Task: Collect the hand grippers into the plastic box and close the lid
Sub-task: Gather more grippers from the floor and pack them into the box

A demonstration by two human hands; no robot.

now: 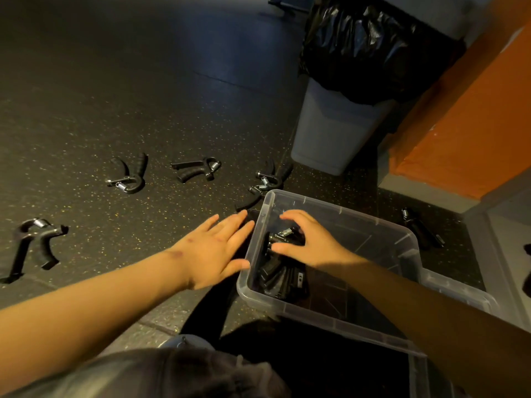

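Works low over the floor (143,81), rests the flat, released left grip (214,254) against the box (339,209) wall, probably to steady it, and holds one gripper (283,235) inside in the curled right grip (316,245), with several loose grippers (196,169) left outside.

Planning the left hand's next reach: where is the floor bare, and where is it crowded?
Bare: the floor between the far-left gripper and the left hand, and the plastic box's right half. Crowded: two grippers at the box's far-left corner; the right hand grips a gripper on the pile inside.
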